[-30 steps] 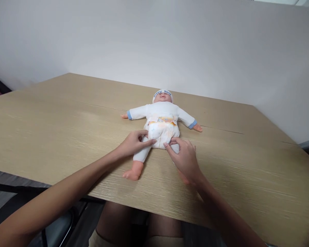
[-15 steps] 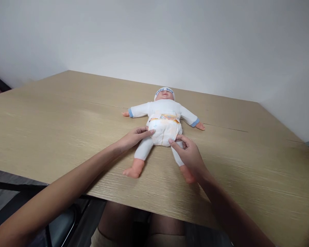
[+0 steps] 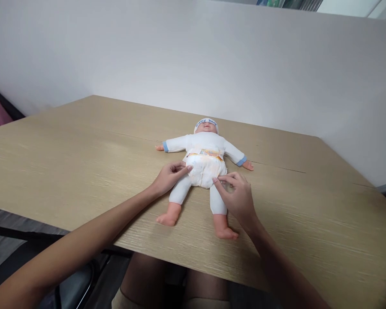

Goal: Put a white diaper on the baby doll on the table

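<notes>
A baby doll [image 3: 203, 146] in white clothes and a white cap lies on its back on the wooden table [image 3: 83, 150], arms spread, feet toward me. It wears a white diaper [image 3: 204, 170] with a coloured waistband. My left hand [image 3: 169, 177] rests at the diaper's left leg edge, fingers curled and pinching its hem. My right hand [image 3: 237, 194] touches the diaper's right leg edge, thumb and fingers pinched on the hem. Both doll legs show below the hands.
A plain white wall [image 3: 193, 56] stands behind the table. The table's near edge [image 3: 180, 257] runs just above my knees. A dark chair frame [image 3: 73, 279] shows under the table at the left.
Both hands slid up from the doll's thighs to the diaper's leg edges. The doll's right leg, covered before by my right hand, is now in full view. The view shifted slightly.
</notes>
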`<state>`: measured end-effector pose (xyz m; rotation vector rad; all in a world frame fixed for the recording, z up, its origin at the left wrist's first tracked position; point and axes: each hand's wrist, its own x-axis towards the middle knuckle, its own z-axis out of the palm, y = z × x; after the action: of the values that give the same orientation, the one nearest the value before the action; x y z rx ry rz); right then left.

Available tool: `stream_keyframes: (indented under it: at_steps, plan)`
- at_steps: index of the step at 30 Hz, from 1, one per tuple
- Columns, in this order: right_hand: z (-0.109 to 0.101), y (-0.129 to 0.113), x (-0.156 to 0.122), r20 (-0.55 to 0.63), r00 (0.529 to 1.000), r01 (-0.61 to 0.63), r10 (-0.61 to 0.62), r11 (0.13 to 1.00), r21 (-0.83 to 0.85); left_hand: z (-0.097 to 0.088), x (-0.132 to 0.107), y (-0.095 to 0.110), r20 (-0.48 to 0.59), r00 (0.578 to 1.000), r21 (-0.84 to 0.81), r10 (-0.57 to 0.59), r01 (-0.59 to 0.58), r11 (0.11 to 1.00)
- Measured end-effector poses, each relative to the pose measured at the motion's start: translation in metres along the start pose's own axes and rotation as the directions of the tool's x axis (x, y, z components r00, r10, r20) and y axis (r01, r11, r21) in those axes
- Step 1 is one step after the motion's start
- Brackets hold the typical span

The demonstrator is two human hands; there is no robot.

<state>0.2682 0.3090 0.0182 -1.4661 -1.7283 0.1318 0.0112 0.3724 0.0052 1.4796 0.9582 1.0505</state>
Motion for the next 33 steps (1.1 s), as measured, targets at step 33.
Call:
stream_keyframes:
  at_steps: [33]
  plan:
    - [0.054, 0.095, 0.119, -0.08, 0.989, -0.145, 0.121, 0.791, -0.594, -0.03, 0.135, -0.034, -0.186, 0.939, 0.942, 0.291, 0.086, 0.324]
